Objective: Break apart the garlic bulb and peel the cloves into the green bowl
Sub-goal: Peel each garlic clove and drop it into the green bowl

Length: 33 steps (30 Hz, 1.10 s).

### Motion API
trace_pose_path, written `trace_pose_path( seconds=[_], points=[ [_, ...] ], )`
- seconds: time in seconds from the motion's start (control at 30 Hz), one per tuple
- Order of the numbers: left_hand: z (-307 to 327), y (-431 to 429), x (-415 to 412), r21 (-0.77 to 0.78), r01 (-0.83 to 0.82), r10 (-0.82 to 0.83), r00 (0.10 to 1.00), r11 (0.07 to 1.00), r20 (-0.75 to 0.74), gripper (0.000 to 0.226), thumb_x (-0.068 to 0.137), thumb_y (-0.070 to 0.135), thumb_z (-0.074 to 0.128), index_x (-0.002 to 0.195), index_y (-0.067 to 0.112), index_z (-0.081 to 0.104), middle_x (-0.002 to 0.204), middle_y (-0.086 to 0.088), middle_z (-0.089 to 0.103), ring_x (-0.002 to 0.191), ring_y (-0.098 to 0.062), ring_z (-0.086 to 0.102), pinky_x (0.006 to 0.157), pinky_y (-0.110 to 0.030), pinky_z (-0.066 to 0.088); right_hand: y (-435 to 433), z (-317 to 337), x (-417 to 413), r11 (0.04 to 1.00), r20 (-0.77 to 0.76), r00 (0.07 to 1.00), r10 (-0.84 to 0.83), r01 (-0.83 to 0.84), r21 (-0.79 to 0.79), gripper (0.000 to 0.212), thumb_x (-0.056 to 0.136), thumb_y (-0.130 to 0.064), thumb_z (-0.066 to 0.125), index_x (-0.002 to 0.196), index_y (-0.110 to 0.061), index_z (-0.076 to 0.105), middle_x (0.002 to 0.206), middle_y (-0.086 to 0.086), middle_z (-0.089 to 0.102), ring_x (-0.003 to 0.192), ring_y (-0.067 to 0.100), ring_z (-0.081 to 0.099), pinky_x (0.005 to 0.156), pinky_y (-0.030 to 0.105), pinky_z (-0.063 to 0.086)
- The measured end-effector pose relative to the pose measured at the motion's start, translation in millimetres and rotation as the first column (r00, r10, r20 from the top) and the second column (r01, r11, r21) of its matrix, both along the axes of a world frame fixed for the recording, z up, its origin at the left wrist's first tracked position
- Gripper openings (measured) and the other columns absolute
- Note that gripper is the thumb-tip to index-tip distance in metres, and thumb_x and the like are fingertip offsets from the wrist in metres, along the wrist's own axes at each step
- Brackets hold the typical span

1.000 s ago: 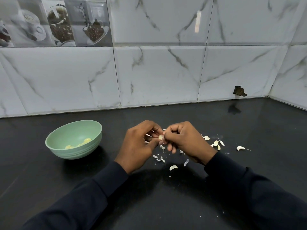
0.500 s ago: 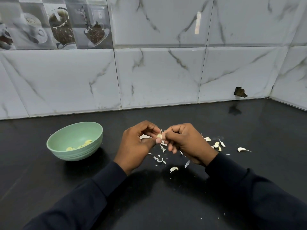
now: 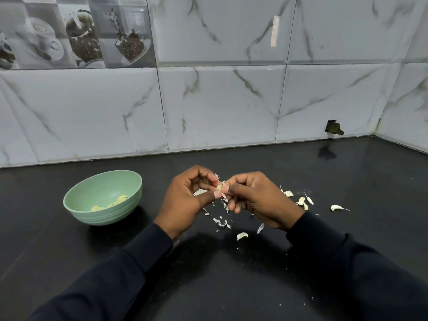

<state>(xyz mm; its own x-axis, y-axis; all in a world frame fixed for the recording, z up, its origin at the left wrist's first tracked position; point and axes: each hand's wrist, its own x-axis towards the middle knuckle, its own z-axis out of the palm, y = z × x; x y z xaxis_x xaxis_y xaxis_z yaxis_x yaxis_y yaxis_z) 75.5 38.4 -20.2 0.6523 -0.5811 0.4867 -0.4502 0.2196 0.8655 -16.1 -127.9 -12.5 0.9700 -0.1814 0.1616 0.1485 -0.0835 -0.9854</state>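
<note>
Squarely between both grips, the garlic clove [image 3: 218,187] sits pinched by the left hand [image 3: 185,201] and right hand [image 3: 260,200] alike.

Black countertop [image 3: 69,262], marble-tiled wall [image 3: 220,107]

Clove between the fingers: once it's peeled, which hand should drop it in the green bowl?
Left, probably. The green bowl sits left of the left hand; the right hand would have to cross over. Both pinch the clove now.
</note>
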Motion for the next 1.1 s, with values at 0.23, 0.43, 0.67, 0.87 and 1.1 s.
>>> trace_pose_path(
  seconds=[0.23,0.43,0.67,0.87,1.1],
  points=[
    [-3,-1,-2,-0.124,0.088,-0.119,0.954,0.988,-0.274,0.028,0.080,-0.018,0.070,0.095,0.004,0.062,0.091,-0.011,0.071,0.077,-0.018,0.069,0.073,-0.027,0.059,2,1,1,1.000,-0.021,1.000,-0.004,0.004,-0.014,0.017,0.101,0.002,0.048,0.092,0.003,0.062,0.070,0.015,0.058,0.058,0.021,0.064,0.052,0.024,0.053],
    [-7,-2,0,-0.138,0.091,-0.142,0.895,0.986,-0.424,0.022,0.085,-0.014,0.065,0.102,-0.001,0.070,0.096,-0.020,0.070,0.082,-0.027,0.072,0.082,-0.029,0.061,-3,1,-2,0.996,0.043,0.999,-0.028,0.032,-0.082,0.011,0.097,0.008,0.056,0.101,0.017,0.062,0.078,0.019,0.072,0.062,0.023,0.071,0.058,0.025,0.058],
    [-9,-1,1,-0.088,0.071,-0.101,0.905,0.994,-0.413,0.020,0.087,-0.011,0.066,0.102,-0.001,0.075,0.101,-0.031,0.067,0.090,-0.034,0.068,0.087,-0.033,0.061,-3,0,-3,0.988,0.079,0.997,-0.022,0.034,-0.152,0.014,0.091,-0.001,0.074,0.101,0.010,0.072,0.077,0.020,0.072,0.063,0.023,0.069,0.060,0.025,0.058],
    [-7,0,0,-0.069,0.114,-0.133,0.902,0.991,-0.411,0.022,0.074,0.008,0.077,0.095,-0.001,0.074,0.093,-0.017,0.069,0.082,-0.022,0.070,0.078,-0.028,0.062,-2,1,-5,0.957,0.081,0.997,-0.018,0.040,-0.286,0.014,0.091,-0.007,0.076,0.098,0.005,0.075,0.076,0.025,0.072,0.057,0.016,0.062,0.054,0.023,0.052],
    [-6,-1,0,-0.005,0.133,-0.123,0.906,0.991,-0.405,0.011,0.087,0.001,0.070,0.096,-0.007,0.070,0.087,-0.017,0.071,0.081,-0.021,0.069,0.074,-0.025,0.061,-3,2,-9,0.890,0.120,0.992,-0.041,0.090,-0.447,0.013,0.096,-0.008,0.071,0.091,0.004,0.073,0.050,-0.010,0.058,0.042,0.001,0.052,0.049,0.013,0.038]
  ],
)
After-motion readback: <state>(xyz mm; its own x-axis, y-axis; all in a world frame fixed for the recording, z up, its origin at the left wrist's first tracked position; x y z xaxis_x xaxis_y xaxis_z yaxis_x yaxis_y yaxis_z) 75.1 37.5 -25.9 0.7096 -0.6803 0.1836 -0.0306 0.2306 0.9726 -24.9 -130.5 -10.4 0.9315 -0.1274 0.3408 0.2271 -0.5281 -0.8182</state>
